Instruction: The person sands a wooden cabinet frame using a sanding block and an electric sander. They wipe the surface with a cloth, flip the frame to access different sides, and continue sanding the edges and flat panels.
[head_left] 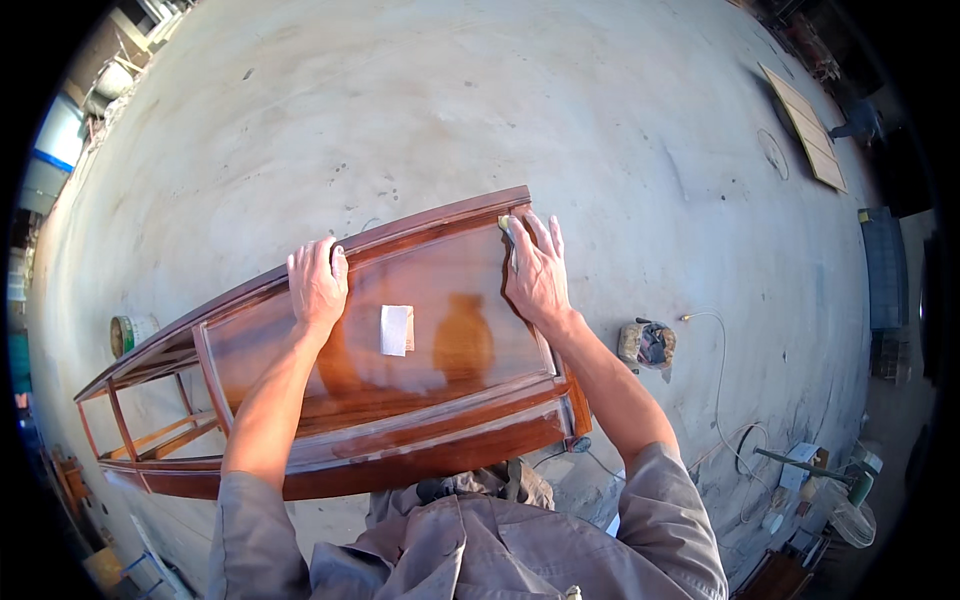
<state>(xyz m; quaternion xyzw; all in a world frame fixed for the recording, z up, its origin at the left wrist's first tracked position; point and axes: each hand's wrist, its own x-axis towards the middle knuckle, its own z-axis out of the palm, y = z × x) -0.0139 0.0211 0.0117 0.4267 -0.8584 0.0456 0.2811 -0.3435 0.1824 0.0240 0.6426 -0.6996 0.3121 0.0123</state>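
A varnished reddish-brown wooden furniture piece [400, 270] lies in front of me, with a glossy panel and raised rails. My left hand [318, 287] has its fingers bent over the far rail, gripping it. At the far right corner my right hand [538, 268] presses a small yellowish pad [505, 224] to the inner edge of the frame. Its fingers reach over the corner, and most of the pad is hidden beneath them. A folded white sheet with a tan back [396, 330], like sandpaper, lies on the panel between my arms. Pale dust streaks mark the near rails.
Open wooden slats [170, 435] form the left end of the piece. A can [130, 334] stands on the concrete floor [640, 130] beyond it. To the right are a bag-like container [647, 345] and a thin hose [722, 380]. A slatted wooden panel [805, 128] lies far right.
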